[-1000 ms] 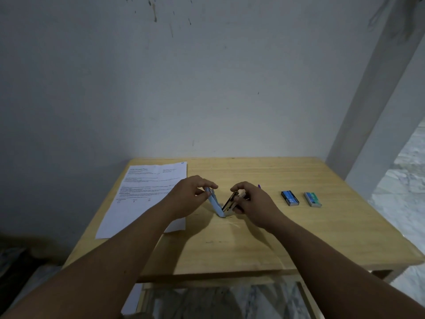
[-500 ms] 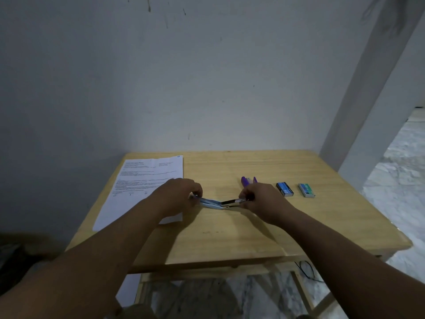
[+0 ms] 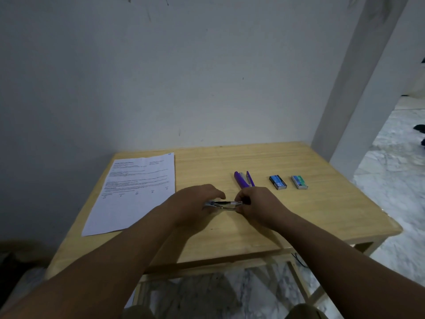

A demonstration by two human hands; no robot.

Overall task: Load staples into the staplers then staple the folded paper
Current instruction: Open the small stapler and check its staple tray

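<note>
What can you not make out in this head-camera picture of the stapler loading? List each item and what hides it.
1. Stapler between the hands, head view: both ends are covered by the left hand and right hand; whether staples are inside cannot be told.
2. Printed sheet: text too small and blurred to read.
3. Purple stapler: near end hidden behind the right hand.
4. Two staple boxes: labels too small.

Pale matt wooden table (image 3: 322,217), white printed paper (image 3: 128,199), glossy purple plastic stapler (image 3: 241,180)
</note>
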